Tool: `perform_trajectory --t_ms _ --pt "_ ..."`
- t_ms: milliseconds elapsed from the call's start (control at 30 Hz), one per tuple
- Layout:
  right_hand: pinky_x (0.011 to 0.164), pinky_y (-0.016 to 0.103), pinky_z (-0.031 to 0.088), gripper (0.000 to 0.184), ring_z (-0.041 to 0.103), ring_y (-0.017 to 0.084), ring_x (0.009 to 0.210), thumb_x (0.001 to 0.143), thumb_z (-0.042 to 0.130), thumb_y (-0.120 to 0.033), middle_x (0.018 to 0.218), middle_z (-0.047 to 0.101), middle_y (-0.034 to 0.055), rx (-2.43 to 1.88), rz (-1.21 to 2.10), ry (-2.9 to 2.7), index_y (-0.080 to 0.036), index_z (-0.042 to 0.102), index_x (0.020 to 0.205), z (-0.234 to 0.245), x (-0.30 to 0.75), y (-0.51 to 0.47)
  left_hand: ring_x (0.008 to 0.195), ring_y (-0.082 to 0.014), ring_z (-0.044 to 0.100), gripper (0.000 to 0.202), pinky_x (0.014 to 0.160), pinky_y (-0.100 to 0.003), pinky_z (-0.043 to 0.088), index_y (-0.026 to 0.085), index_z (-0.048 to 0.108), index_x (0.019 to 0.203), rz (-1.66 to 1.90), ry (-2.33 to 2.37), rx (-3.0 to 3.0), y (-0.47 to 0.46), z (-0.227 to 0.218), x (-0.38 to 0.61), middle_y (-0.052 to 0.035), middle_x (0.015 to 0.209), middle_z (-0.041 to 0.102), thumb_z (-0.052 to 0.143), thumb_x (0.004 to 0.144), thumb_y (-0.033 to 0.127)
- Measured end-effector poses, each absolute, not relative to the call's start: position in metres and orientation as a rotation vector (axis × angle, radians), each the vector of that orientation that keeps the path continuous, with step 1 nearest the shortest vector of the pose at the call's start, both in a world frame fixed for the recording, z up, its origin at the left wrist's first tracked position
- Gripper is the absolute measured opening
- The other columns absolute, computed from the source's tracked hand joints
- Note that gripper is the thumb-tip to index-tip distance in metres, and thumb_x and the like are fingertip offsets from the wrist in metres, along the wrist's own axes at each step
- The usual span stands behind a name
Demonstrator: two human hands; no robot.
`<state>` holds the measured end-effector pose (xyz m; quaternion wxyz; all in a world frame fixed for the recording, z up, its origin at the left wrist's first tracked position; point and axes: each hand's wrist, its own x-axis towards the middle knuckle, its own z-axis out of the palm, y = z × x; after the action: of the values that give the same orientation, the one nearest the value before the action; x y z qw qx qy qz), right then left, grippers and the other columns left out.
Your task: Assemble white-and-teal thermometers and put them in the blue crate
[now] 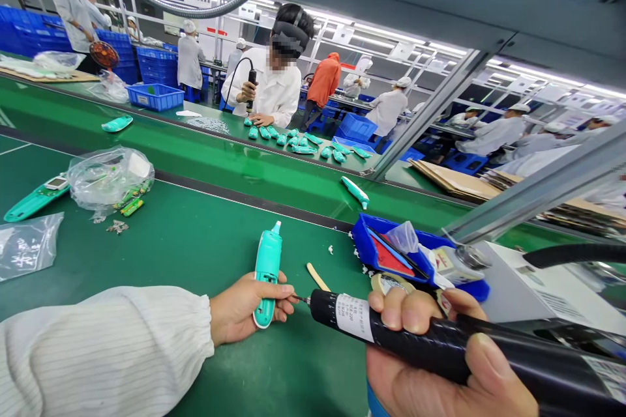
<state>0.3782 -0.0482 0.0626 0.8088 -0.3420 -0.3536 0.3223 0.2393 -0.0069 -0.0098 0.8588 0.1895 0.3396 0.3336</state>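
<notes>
My left hand (254, 306) is closed around a teal handheld device (268, 264) with a white nozzle, held upright over the green bench. A dark opening shows in its face, and my thumb lies across its lower part. Gripped in my right hand (440, 352) is a black electric screwdriver (347, 318) with a white label, pointing left. Its thin bit reaches the fingertips of my left hand, beside the device. Whether the bit touches a screw there is too small to tell.
A blue parts bin (362, 241) with tools stands at the right, near a tape roll (391, 283). Plastic bags (110, 176), circuit boards and an opened teal device (39, 197) lie left. Beyond the green conveyor (220, 179), a co-worker (274, 81) handles teal parts. A metal post (425, 111) rises at right.
</notes>
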Motion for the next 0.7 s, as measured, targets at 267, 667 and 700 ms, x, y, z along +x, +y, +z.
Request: perform_trajectory --t_ms 267,667,700 --pt "0.045 0.03 0.038 0.028 0.037 0.012 0.043 0.055 0.06 -0.042 0.045 0.041 -0.0049 -0.748 0.694 -0.747 -0.023 0.052 0.074 0.0626 0.3784 -0.0473 0.05 -0.0089 0.055 0.023 0.047 -0.018 0.043 0.011 0.049 0.081 0.7 0.704 0.422 -0.0073 -0.0107 0.2389 -0.0047 0.063 0.06 0.066 0.065 0.012" --pt "0.044 0.03 0.037 0.03 0.036 0.012 0.04 0.052 0.06 -0.042 0.043 0.04 -0.0058 -0.784 0.724 -0.685 -0.022 0.049 0.072 0.0648 0.3755 -0.0466 0.045 -0.0078 0.049 0.032 0.043 -0.019 0.035 0.015 0.048 0.082 0.644 0.68 0.549 -0.0053 -0.0155 0.2359 -0.0007 0.057 0.057 0.071 0.061 0.025" --pt "0.044 0.03 0.037 0.031 0.036 0.011 0.04 0.051 0.06 -0.042 0.043 0.04 -0.0059 -0.792 0.723 -0.669 -0.022 0.049 0.072 0.0653 0.3749 -0.0461 0.045 -0.0077 0.049 0.033 0.043 -0.019 0.035 0.015 0.048 0.081 0.633 0.679 0.545 -0.005 -0.015 0.2355 -0.0005 0.057 0.056 0.071 0.061 0.025"
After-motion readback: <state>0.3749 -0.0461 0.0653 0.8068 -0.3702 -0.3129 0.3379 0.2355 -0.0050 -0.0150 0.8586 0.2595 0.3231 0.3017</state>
